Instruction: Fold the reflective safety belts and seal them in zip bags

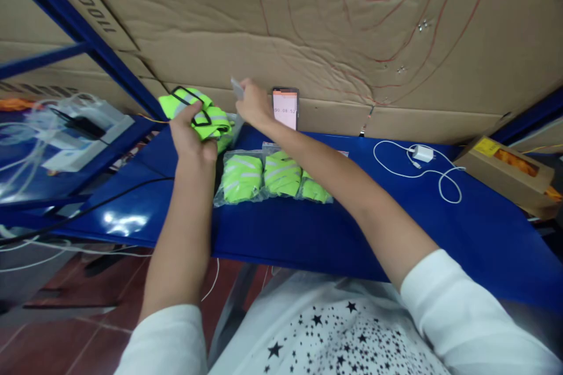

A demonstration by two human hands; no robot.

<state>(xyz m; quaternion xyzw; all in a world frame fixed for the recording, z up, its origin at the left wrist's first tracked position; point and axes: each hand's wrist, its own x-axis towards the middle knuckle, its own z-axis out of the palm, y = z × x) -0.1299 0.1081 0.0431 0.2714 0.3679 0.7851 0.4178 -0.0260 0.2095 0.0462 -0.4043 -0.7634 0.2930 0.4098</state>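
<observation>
My left hand [191,132] is closed on a folded neon-yellow garment [215,120] with grey reflective strips and black edging, raised over the left part of the blue table. To its right, my right hand [254,102] pinches a small pale, flat piece [237,88], perhaps plastic; what it is exactly is unclear. Below my hands lie clear bags with neon-yellow bundles: a left one [241,178], a middle one [282,173] and a right one [314,188], partly covered by my right forearm. More clear plastic shows behind the held garment.
A phone [285,108] showing a timer leans against the cardboard wall [211,53]. On the blue table [290,240], a white charger [423,153] with its cable lies right. An open cardboard box [505,179] holds orange items. Power strips [88,140] and cables are at left.
</observation>
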